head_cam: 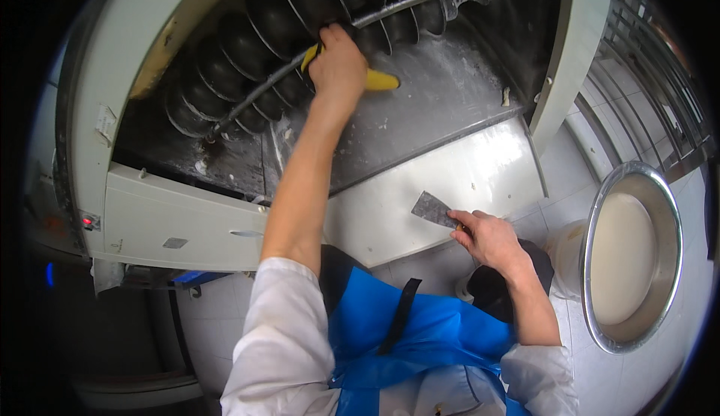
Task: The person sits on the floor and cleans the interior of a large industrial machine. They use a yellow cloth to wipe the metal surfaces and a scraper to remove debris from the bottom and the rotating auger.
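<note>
My left hand reaches into a machine and is closed around a yellow-and-black handled tool, beside a long metal bar that runs along dark spiral augers. The tool's yellow end sticks out to the right of the hand; its other end is largely hidden, so its kind cannot be told. Nearer my body, my right hand holds a metal scraper by its handle, blade pointing up and left over the machine's pale front panel. White residue marks the augers and the metal tray floor.
A round steel basin with pale contents stands to the right, beside a whitish bucket. Metal racks rise behind it. The machine's upright frame pieces border the auger space. A cream side panel with a red light lies left.
</note>
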